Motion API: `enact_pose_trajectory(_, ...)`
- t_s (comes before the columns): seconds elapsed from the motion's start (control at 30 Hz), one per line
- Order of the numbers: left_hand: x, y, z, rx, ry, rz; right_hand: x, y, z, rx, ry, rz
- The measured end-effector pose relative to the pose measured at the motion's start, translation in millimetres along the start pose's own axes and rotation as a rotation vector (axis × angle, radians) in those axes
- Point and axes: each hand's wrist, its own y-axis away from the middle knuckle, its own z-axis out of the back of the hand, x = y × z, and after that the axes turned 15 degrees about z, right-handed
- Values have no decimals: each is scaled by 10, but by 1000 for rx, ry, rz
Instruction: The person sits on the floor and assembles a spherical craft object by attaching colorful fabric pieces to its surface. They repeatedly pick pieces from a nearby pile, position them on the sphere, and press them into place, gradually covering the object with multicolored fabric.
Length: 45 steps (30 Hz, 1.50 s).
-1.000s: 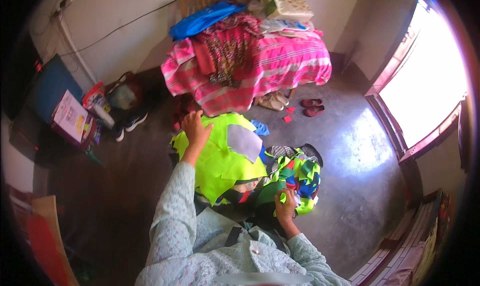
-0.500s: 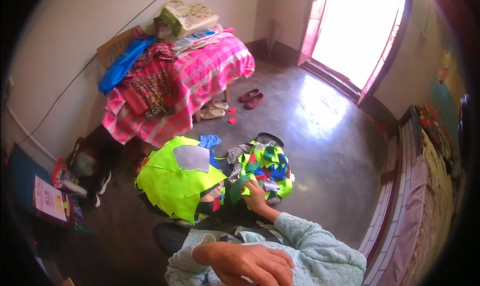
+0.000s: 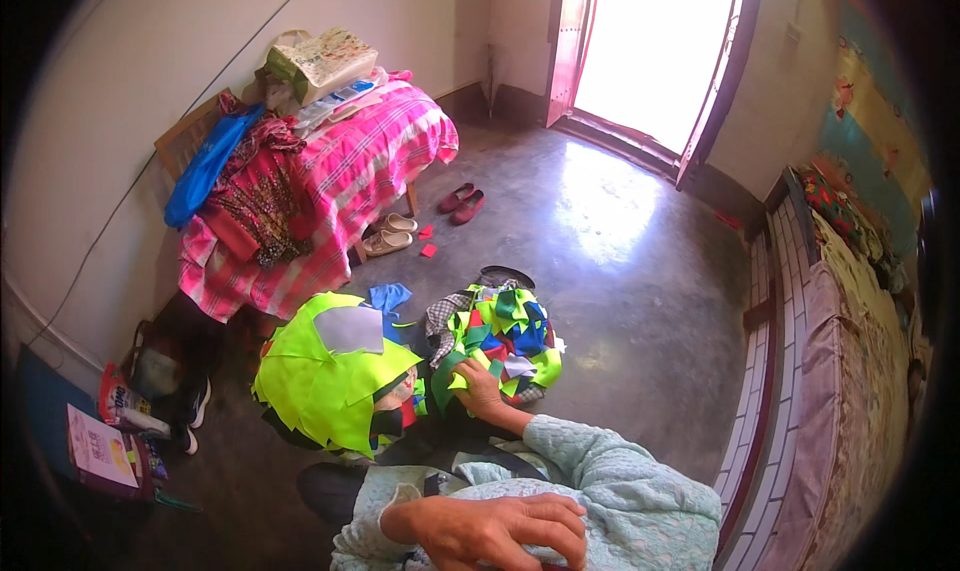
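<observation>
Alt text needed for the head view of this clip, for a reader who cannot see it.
A person's right hand rests on a heap of multicoloured fabric scraps on the floor, beside a pile of neon yellow-green cloth pieces. Their left hand lies against their pale green sleeve.

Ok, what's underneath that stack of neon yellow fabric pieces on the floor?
Below the yellow fabric stack only a dark edge and a bit of red show at its lower rim. Whatever supports it is covered. A grey patch lies on top.
</observation>
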Motion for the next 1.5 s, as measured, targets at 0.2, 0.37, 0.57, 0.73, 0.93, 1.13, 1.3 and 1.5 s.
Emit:
enact_pose_trajectory(0.2,-5,-8,-21,1,-5,-3,9,2,33,7,-5,2)
enact_pose_trajectory(0.37,-28,-17,-1,4,-4,-13,57,-37,57,21,-28,-26)
enact_pose_trajectory(0.57,30,59,-71,-1,12,13,-29,0,-8,-15,-98,-48)
enact_pose_trajectory(0.73,115,105,-78,-10,14,-134,-184,48,-30,-121,-224,-97)
enact_pose_trajectory(0.93,1,177,-213,-235,-17,-9,-134,-20,22,-104,-317,-138)
enact_pose_trajectory(1.13,134,285,-136,-187,-54,-93,-178,37,-13,-188,-580,-317)
enact_pose_trajectory(1.3,387,765,425,-455,38,358,-420,164,-117,-232,-726,-407)
enact_pose_trajectory(1.5,1944,1898,557,-1390,-607,1025,-325,108,-23,-394,-832,-508)
